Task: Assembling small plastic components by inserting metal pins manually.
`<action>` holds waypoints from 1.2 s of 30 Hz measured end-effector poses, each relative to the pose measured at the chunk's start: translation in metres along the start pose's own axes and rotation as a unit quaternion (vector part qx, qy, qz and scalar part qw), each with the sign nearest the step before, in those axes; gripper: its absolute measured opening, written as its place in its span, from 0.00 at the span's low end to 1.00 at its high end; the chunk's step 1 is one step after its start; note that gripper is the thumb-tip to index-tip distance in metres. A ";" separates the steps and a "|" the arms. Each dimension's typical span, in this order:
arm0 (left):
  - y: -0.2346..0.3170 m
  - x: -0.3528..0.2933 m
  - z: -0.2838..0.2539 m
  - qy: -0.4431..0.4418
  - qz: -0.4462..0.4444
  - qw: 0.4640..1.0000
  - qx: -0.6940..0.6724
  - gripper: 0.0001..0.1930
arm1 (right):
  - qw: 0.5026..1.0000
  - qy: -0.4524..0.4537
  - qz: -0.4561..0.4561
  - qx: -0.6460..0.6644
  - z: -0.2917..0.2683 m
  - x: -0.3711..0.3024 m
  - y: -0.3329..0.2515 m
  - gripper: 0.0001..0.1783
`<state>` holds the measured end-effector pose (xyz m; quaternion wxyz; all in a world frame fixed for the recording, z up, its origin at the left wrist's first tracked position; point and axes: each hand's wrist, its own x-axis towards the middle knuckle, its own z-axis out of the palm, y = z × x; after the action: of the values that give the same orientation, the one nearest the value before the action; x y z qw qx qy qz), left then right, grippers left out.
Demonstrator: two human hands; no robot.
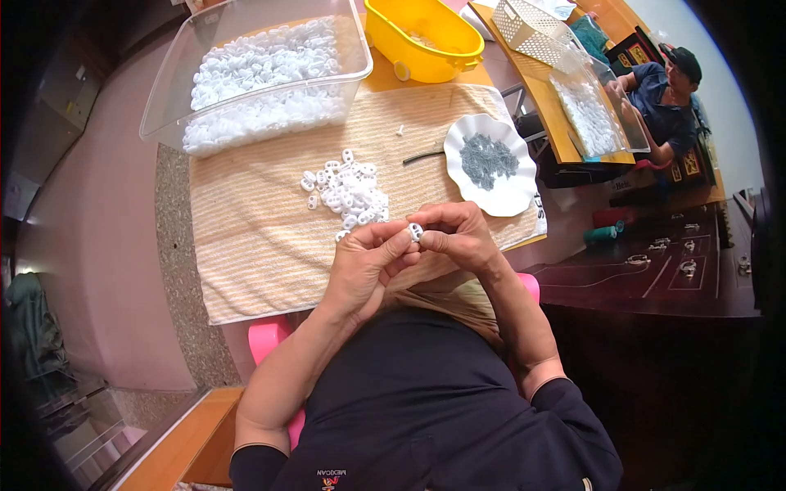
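Between the fingertips of both hands is a small white oval plastic piece (416, 232) with dark spots in its openings. My left hand (372, 262) pinches it from the left, thumb and forefinger closed. From the right, my right hand (458, 235) grips the same piece between thumb and fingers. Just beyond them lies a loose pile of similar white plastic pieces (348, 190) with holes. To the right, a white scalloped dish (499, 200) holds a heap of small dark grey parts (488, 161).
A striped towel (254, 245) covers the table. At the back stand a clear tub (155, 114) full of white pieces and a yellow tub (426, 61). A thin black rod (422, 157) lies beside the dish. Another person (667, 102) sits at a table at the far right.
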<state>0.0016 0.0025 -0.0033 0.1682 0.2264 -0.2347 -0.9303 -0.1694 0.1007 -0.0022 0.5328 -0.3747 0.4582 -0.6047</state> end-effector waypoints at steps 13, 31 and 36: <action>0.002 0.003 0.000 -0.042 0.001 0.999 0.002 0.05 | 0.997 -0.013 -0.049 -0.065 -0.002 0.003 0.002 0.16; 0.002 -0.008 0.009 -0.053 0.055 0.996 0.038 0.04 | 0.994 -0.012 -0.085 -0.060 0.012 -0.001 -0.006 0.15; -0.002 -0.007 0.008 -0.054 0.064 0.995 0.052 0.05 | 0.997 -0.014 -0.060 -0.048 0.020 -0.003 -0.011 0.14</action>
<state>0.0030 0.0100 0.0045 0.2027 0.1684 -0.3054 -0.9150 -0.1537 0.1011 0.0144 0.4829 -0.4351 0.4561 -0.6078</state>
